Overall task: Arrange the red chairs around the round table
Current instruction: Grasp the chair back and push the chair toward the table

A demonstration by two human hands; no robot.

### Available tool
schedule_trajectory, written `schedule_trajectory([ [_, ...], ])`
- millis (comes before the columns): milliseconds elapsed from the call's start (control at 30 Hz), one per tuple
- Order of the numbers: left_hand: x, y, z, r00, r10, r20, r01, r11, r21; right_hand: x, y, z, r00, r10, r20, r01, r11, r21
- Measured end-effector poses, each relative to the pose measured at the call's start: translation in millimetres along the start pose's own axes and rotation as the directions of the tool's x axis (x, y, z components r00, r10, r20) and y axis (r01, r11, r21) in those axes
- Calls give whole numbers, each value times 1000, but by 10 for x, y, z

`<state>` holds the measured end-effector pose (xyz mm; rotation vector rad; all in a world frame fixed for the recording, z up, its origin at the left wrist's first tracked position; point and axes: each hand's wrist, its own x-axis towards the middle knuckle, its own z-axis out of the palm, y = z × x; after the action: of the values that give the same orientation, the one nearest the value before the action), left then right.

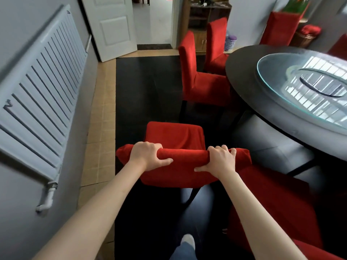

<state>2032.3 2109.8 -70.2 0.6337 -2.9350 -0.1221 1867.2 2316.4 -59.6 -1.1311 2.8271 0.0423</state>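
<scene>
Two red chairs (199, 72) already sit tucked against the round table (242, 72) at one o'clock. My left hand (148, 155) and right hand (219, 159) both clamp this chair's backrest (184, 156), dead ahead, not yet turned tableward at three o'clock.

Both bare arms reach forward, left hand (148, 155) and right hand (220, 159) side by side, apart, palms down, fingers curled over the front, thumbs pointing inward toward each other.
</scene>
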Motion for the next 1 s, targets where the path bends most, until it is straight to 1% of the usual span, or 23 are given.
schedule_trajectory([
  [233,-52,-93,-5,992,121,-31,-119,992,43,-276,-151,90,994,109,-24,-109,994,-9],
  [467,46,-159,6,983,176,-47,-172,981,86,-178,-175,70,991,131,-27,-131,991,0],
  [733,336,-177,36,982,187,-12,-184,977,108,96,-102,20,988,152,-14,-152,988,11],
  [1000,951,-158,126,982,187,-8,-185,976,113,650,94,-64,985,170,7,-170,985,14],
])
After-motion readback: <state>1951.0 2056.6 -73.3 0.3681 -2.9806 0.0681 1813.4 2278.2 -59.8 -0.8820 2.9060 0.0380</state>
